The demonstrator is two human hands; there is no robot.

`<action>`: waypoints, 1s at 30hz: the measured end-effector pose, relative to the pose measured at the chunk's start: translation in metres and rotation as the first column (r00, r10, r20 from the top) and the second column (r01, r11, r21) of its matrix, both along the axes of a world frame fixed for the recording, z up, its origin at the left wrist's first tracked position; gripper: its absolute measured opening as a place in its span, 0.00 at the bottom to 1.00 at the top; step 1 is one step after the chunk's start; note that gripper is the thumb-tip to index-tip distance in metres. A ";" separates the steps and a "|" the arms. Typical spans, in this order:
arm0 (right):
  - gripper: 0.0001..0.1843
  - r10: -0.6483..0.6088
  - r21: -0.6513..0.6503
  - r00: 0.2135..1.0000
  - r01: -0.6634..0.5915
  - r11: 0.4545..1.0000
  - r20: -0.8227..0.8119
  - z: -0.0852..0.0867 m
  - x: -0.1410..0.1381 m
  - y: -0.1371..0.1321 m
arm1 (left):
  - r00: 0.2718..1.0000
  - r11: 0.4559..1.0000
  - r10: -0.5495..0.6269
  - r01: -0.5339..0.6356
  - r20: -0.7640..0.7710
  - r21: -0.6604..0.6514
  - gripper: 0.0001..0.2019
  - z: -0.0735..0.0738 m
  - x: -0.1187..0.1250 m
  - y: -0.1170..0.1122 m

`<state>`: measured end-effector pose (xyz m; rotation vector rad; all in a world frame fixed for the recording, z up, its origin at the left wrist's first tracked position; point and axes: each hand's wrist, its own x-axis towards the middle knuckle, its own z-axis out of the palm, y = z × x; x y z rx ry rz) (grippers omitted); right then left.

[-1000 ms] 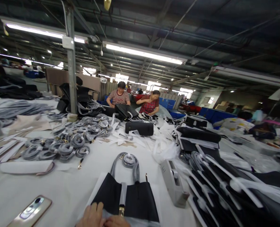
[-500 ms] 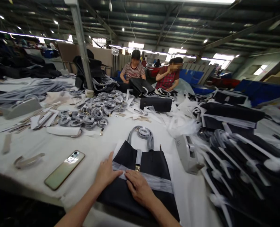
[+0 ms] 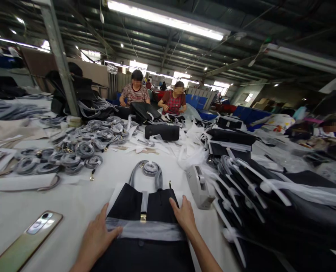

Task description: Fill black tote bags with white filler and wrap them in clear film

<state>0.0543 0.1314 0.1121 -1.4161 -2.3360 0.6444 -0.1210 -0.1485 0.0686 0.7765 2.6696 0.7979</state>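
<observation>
A black handbag (image 3: 156,206) lies flat on the white table in front of me, with a grey handle (image 3: 149,172) at its far end and a gold clasp in the middle. A translucent white band (image 3: 145,229) runs across its body. My left hand (image 3: 95,236) lies flat on the bag's left edge, thumb on the band's left end. At the bag's right edge, my right hand (image 3: 185,215) presses down on the band's right end with its fingers stretched out. Neither hand grips anything.
A phone (image 3: 26,241) lies at the lower left. A grey tape dispenser (image 3: 198,187) stands right of the bag. Wrapped black bags (image 3: 270,211) pile up on the right. Coiled grey straps (image 3: 79,149) cover the far left. Two people (image 3: 156,94) sit across the table.
My hands were close together at the band's middle; they have slid apart to the bag's left and right edges. My view has also tilted and shifted.
</observation>
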 end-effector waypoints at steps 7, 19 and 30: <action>0.30 -0.107 -0.053 0.992 0.111 0.992 0.060 -0.013 -0.007 0.000 | 1.000 1.000 0.026 -0.026 -0.003 0.015 0.44 -0.004 0.001 -0.001; 0.24 -0.070 -0.057 0.971 0.085 0.995 0.228 -0.010 -0.013 0.002 | 0.996 0.996 0.086 -0.087 0.010 0.009 0.44 -0.011 0.004 -0.002; 0.19 0.139 -0.220 0.990 -0.139 0.966 -0.016 -0.012 0.021 0.000 | 0.993 0.993 0.113 -0.114 -0.032 -0.013 0.46 -0.008 0.003 -0.004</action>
